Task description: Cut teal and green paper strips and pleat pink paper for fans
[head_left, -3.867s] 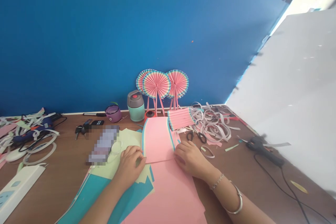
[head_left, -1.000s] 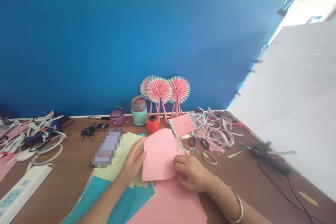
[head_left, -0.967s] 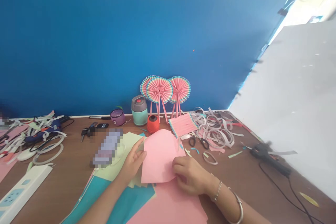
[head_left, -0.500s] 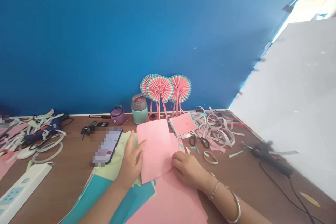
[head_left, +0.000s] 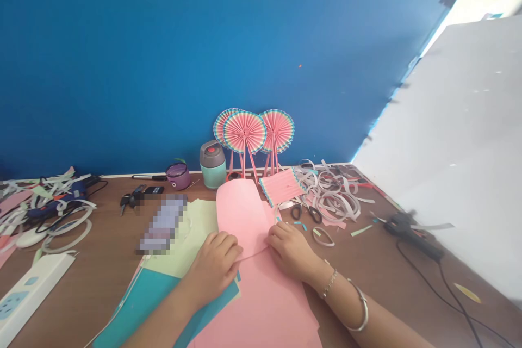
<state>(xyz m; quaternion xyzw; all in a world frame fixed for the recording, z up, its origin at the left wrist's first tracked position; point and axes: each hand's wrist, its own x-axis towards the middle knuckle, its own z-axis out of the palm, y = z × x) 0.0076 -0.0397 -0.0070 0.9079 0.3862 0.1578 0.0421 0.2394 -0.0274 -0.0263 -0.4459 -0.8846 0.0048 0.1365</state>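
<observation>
A sheet of pink paper [head_left: 242, 217] stands bowed above a larger pink sheet [head_left: 265, 310] on the desk. Its lower left corner is held by my left hand [head_left: 218, 263], whose fingers are curled closed with the thumb out of sight. At the lower right corner my right hand [head_left: 290, 250] pinches the same sheet, fingertips partly hidden. Under my left forearm lie teal paper [head_left: 142, 299] and pale green paper [head_left: 167, 263]. Just beyond the held sheet is a pleated pink paper strip [head_left: 283, 187] with coloured edges.
Round pleated fans [head_left: 244, 132] stand against the blue partition [head_left: 163, 54], beside a teal flask [head_left: 213, 171] and a purple cup [head_left: 178, 176]. Paper strips [head_left: 336, 201] and scissors handles [head_left: 297, 211] lie right of centre. A glue gun [head_left: 411, 236], phone [head_left: 165, 223] and power strip [head_left: 35, 293] flank them.
My left hand has come down and nearer, from spread fingers on the sheet to a closed grip at its lower left corner. The sheet now bows. My right hand stays at its corner.
</observation>
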